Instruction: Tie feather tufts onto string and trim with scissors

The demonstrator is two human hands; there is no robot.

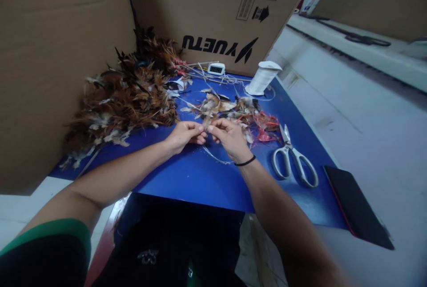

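Over the middle of the blue table, my left hand [187,136] is closed in a pinch, its fingertips at the lower end of a small brown feather tuft [209,111]. My right hand [230,138], with a black band on the wrist, pinches the same spot from the right, its fingertips nearly touching the left ones. A thin clear string [216,159] curves on the table below both hands. Loose brown and white feathers [245,107] lie just beyond them, beside a tangle of red string [266,127].
Open-bladed scissors [289,153] and a dark phone [358,205] lie to the right. A large feather pile [130,96] covers the left side. Behind are a white spool [263,78], a small digital device [216,69], thin sticks and a tall cardboard box [207,7].
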